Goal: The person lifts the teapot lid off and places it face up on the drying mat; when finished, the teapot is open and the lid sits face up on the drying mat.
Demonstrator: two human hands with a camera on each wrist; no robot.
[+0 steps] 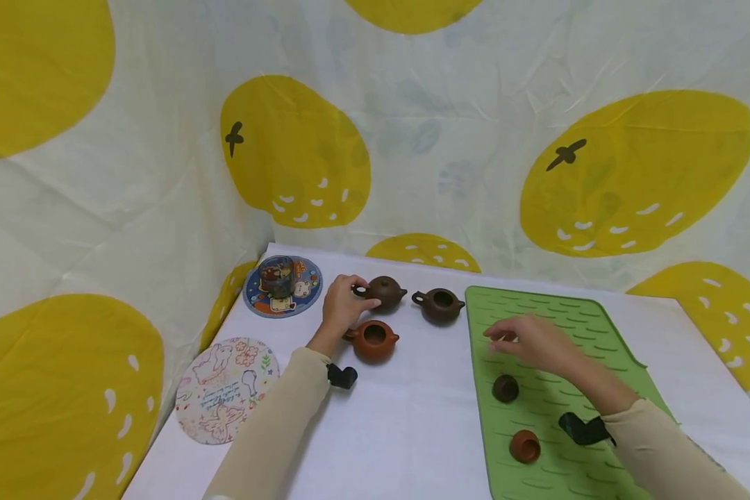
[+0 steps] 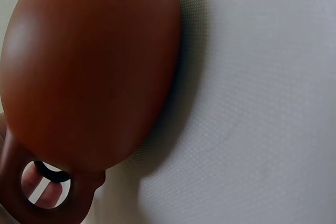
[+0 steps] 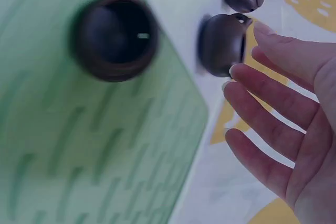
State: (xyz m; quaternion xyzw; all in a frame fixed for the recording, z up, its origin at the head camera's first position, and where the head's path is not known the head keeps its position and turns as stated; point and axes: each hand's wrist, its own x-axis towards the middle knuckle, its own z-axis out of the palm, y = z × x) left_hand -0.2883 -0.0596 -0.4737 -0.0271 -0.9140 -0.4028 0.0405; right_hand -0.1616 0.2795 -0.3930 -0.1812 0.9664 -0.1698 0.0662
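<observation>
My left hand [image 1: 342, 304] pinches the handle of a dark brown lidded teapot [image 1: 385, 294] at the back of the table. In the left wrist view, a reddish-brown teapot [image 2: 94, 72] fills the foreground; my fingertips and a dark handle show through its handle loop. That reddish teapot [image 1: 375, 342] has an uncovered top and stands just in front of the lidded one. To their right is an uncovered dark brown teapot [image 1: 441, 305]. My right hand [image 1: 533, 340] hovers over the green mat [image 1: 484, 326], holding nothing, its fingers [image 3: 268, 106] spread and slightly bent.
On the mat lie a small dark brown cup [image 1: 505, 389] and a small reddish cup [image 1: 525, 446]. A glass cup [image 1: 278, 276] stands on a round blue patterned mat [image 1: 309, 278] at back left. Nearer is a pale round mat with drawings [image 1: 225, 389]. Lemon-print cloth [image 1: 450, 167] hangs behind.
</observation>
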